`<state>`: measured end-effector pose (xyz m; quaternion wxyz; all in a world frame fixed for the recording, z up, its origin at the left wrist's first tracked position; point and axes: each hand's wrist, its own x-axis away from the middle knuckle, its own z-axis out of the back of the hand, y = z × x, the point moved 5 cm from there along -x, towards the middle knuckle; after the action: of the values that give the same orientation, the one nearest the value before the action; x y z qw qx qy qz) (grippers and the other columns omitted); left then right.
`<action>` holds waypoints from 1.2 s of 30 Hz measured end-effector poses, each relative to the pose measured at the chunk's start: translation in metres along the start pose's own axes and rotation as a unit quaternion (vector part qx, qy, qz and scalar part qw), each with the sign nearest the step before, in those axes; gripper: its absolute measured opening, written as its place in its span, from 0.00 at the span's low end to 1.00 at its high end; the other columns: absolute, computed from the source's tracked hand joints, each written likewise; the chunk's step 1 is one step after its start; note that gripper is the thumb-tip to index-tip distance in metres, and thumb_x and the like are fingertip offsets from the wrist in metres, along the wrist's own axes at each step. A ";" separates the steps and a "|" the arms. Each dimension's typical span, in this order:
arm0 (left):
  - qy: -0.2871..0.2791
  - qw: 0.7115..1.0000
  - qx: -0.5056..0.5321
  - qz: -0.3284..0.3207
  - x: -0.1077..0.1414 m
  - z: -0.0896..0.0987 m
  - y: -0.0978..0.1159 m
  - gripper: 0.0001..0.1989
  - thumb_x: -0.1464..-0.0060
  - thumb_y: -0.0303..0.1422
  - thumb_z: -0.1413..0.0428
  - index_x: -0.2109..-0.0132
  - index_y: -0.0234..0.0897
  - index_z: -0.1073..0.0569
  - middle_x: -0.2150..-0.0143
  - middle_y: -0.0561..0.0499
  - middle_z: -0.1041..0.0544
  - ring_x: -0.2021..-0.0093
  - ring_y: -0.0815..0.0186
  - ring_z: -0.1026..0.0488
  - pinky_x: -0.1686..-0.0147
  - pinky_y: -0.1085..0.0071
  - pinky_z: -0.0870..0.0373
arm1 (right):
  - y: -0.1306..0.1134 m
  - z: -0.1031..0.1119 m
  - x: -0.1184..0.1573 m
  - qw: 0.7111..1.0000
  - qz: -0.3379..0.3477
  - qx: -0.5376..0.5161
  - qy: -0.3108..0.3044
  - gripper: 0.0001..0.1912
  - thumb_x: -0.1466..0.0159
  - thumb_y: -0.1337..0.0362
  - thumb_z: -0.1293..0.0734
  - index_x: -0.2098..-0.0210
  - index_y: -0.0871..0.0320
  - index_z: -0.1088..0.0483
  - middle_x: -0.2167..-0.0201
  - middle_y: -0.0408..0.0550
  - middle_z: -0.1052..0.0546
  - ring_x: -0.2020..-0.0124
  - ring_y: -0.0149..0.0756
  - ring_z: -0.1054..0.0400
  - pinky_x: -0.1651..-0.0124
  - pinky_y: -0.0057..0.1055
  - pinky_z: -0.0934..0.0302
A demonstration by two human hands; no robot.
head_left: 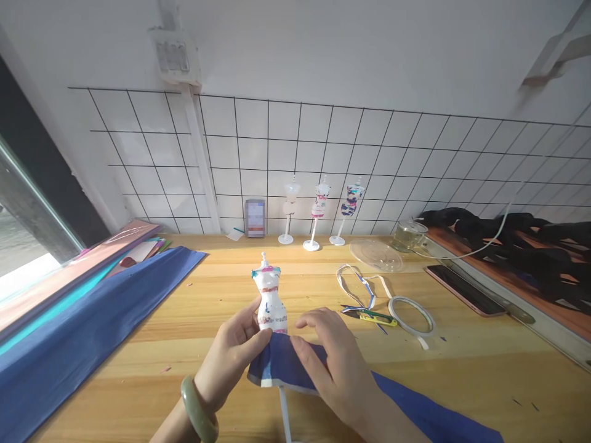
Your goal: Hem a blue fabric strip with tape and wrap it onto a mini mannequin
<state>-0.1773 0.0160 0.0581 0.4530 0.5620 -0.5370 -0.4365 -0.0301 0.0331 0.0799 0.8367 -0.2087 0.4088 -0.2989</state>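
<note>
A small white dress form [270, 301] with coloured bands stands at the centre on a thin white stem. Around its lower part lies the end of a blue fabric strip [281, 363], whose rest trails to the lower right. My left hand [231, 351], below a green bangle, has its fingers behind the form and its thumb pressing the cloth's upper edge at the hip. My right hand [335, 363] pinches the same strip just right of the form, thumb on the cloth and index finger raised.
Three small dress forms [317, 206] and a phone [255, 218] stand by the wall. A tape roll [412, 315], a yellow cutter [376, 318] and another phone [465, 289] lie at right. Blue cloth [106, 320] spreads at left.
</note>
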 end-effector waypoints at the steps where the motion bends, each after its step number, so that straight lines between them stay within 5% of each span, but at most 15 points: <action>1: -0.007 1.000 -0.002 0.001 0.000 0.000 0.000 0.23 0.51 0.33 0.43 0.46 0.38 0.34 0.63 0.49 0.25 0.62 0.63 0.31 0.60 0.67 0.34 | 0.008 -0.002 -0.001 0.997 -0.066 -0.021 -0.029 0.05 0.36 0.64 0.42 0.66 0.57 0.37 0.70 0.45 0.31 0.67 0.35 0.38 0.64 0.32 0.44; 4: -0.039 0.999 -0.016 0.000 0.001 -0.001 0.001 0.21 0.49 0.33 0.44 0.47 0.37 0.33 0.63 0.49 0.25 0.61 0.63 0.30 0.59 0.68 0.34 | 0.023 -0.014 0.002 0.964 -0.202 -0.120 -0.121 0.19 0.34 0.54 0.46 0.77 0.56 0.44 0.81 0.37 0.42 0.78 0.28 0.47 0.75 0.26 0.52; 9: -0.064 0.998 -0.030 0.005 0.001 -0.001 -0.001 0.21 0.48 0.33 0.45 0.47 0.38 0.33 0.60 0.49 0.25 0.60 0.63 0.30 0.61 0.70 0.33 | 0.023 -0.022 0.003 0.935 -0.262 -0.174 -0.163 0.18 0.40 0.56 0.37 0.81 0.58 0.44 0.82 0.36 0.45 0.78 0.26 0.51 0.76 0.24 0.55; 16: -0.087 0.996 -0.028 0.007 0.002 -0.006 -0.001 0.21 0.48 0.33 0.45 0.46 0.37 0.34 0.56 0.46 0.26 0.56 0.61 0.31 0.58 0.68 0.34 | 0.020 -0.016 0.001 0.946 -0.244 -0.166 -0.136 0.09 0.42 0.61 0.36 0.76 0.59 0.31 0.81 0.38 0.35 0.76 0.27 0.44 0.73 0.24 0.49; 23: -0.093 0.995 -0.007 0.018 0.003 -0.006 -0.001 0.22 0.46 0.34 0.46 0.44 0.39 0.36 0.53 0.47 0.27 0.52 0.61 0.32 0.55 0.68 0.35 | 0.014 -0.014 -0.001 0.967 -0.179 -0.138 -0.119 0.08 0.41 0.64 0.37 0.74 0.57 0.29 0.77 0.40 0.28 0.75 0.29 0.39 0.71 0.24 0.46; 36: -0.107 0.994 -0.019 0.000 0.004 -0.007 -0.001 0.20 0.46 0.33 0.46 0.46 0.41 0.33 0.55 0.48 0.26 0.54 0.61 0.32 0.56 0.68 0.34 | 0.014 -0.013 0.001 0.964 -0.200 -0.145 -0.097 0.08 0.42 0.66 0.37 0.77 0.58 0.37 0.81 0.36 0.38 0.77 0.27 0.45 0.72 0.24 0.48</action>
<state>-0.1695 0.0127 0.0582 0.4037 0.5029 -0.5743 -0.5043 -0.0352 0.0412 0.0634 0.7563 -0.4336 0.3146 -0.3756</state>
